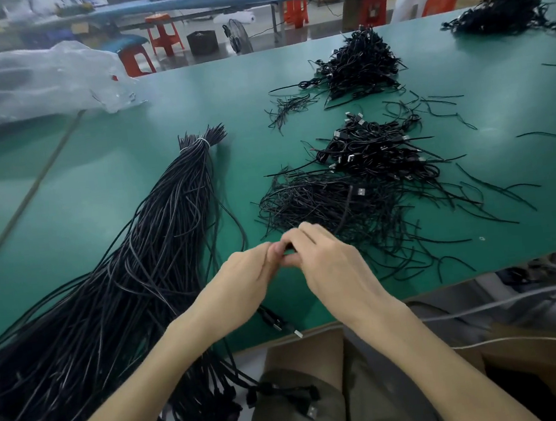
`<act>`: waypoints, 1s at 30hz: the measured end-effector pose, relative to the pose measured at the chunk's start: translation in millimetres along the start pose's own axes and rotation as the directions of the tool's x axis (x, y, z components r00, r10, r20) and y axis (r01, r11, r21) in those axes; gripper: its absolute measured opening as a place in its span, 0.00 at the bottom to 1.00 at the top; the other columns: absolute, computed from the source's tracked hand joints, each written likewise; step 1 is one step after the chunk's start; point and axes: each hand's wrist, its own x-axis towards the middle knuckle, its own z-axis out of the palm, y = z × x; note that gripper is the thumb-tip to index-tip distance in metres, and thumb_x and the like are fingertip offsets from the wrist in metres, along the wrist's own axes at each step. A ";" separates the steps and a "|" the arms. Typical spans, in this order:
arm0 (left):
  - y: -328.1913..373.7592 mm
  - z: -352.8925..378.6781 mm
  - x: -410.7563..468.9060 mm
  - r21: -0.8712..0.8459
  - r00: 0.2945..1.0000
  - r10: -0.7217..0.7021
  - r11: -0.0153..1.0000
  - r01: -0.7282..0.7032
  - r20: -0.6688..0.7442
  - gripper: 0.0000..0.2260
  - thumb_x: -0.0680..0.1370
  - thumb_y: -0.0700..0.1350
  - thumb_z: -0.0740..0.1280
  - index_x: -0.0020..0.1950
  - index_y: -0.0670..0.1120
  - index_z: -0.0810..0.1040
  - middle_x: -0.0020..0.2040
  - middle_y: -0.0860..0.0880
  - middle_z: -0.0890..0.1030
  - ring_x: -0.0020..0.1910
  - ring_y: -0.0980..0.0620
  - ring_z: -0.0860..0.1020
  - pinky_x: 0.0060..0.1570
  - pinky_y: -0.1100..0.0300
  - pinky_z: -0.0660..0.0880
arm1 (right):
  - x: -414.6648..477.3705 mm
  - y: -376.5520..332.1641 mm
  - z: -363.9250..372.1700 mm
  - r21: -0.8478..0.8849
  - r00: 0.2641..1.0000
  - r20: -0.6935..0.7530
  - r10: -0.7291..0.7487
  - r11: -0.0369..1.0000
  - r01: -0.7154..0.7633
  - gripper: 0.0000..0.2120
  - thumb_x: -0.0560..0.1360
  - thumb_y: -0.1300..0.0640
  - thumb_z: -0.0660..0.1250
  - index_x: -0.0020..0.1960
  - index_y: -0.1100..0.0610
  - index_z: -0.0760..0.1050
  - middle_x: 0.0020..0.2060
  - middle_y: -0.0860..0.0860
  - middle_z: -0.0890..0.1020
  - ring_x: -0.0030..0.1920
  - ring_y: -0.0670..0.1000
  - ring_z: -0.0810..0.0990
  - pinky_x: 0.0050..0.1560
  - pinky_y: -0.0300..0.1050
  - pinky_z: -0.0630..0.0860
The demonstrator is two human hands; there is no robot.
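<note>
My left hand [242,279] and my right hand [330,263] meet fingertip to fingertip over the green table [131,198], near its front edge. Together they pinch a thin black cable [345,210] that rises from my right fingers toward the loose pile of thin black ties [337,204]. A cable with a USB plug [281,324] trails from under my left hand toward the table edge. A long tied bundle of black cables [156,243] lies to the left and hangs over the front edge.
A pile of coiled USB cables [380,155] sits behind the ties. More heaps lie at the far middle [360,64] and far right [502,11]. A clear plastic bag [26,85] lies at the far left. Red stools [163,33] stand beyond the table.
</note>
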 end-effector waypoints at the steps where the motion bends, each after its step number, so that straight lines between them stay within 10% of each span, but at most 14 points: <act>1: -1.6 0.9 4.2 -0.012 0.999 -0.023 1.000 0.023 -0.048 0.22 0.85 0.59 0.48 0.38 0.49 0.66 0.31 0.51 0.70 0.28 0.52 0.65 0.33 0.52 0.64 | 2.1 0.8 1.2 0.002 0.998 -0.055 0.009 1.000 -0.008 0.12 0.81 0.56 0.69 0.62 0.59 0.77 0.56 0.53 0.77 0.58 0.53 0.77 0.46 0.48 0.81; 4: -10.1 -3.4 18.2 -0.318 0.963 -0.228 0.932 0.174 -0.141 0.21 0.88 0.52 0.52 0.36 0.46 0.63 0.28 0.54 0.65 0.27 0.52 0.62 0.30 0.56 0.62 | 7.3 6.0 1.9 -0.051 0.964 -0.261 0.053 0.996 -0.069 0.19 0.78 0.58 0.73 0.67 0.61 0.75 0.66 0.59 0.72 0.65 0.59 0.72 0.67 0.49 0.73; 7: -17.0 -13.8 27.5 -0.573 0.923 -0.363 0.787 0.230 -0.128 0.19 0.88 0.50 0.53 0.38 0.46 0.64 0.26 0.55 0.63 0.23 0.54 0.59 0.22 0.62 0.58 | 12.5 16.4 6.4 -0.061 0.941 -0.302 0.154 0.982 -0.180 0.15 0.77 0.56 0.74 0.58 0.61 0.76 0.55 0.57 0.74 0.54 0.58 0.73 0.64 0.50 0.71; 13: -13.2 -8.0 41.9 -0.582 0.938 -0.333 0.784 0.217 -0.100 0.17 0.88 0.49 0.51 0.42 0.44 0.66 0.30 0.50 0.62 0.23 0.49 0.61 0.22 0.59 0.60 | 23.8 27.9 29.2 -0.124 0.943 -0.061 0.327 0.935 -0.332 0.12 0.82 0.49 0.65 0.55 0.58 0.77 0.51 0.54 0.75 0.56 0.55 0.70 0.61 0.50 0.71; 30: -24.4 13.4 41.3 -0.557 0.936 -0.348 0.789 0.257 -0.061 0.17 0.87 0.51 0.52 0.42 0.45 0.65 0.29 0.52 0.61 0.23 0.52 0.57 0.21 0.59 0.56 | 15.7 30.5 27.1 0.480 0.804 -0.460 0.377 0.867 -0.132 0.03 0.80 0.61 0.70 0.47 0.58 0.78 0.47 0.49 0.75 0.49 0.51 0.73 0.50 0.37 0.70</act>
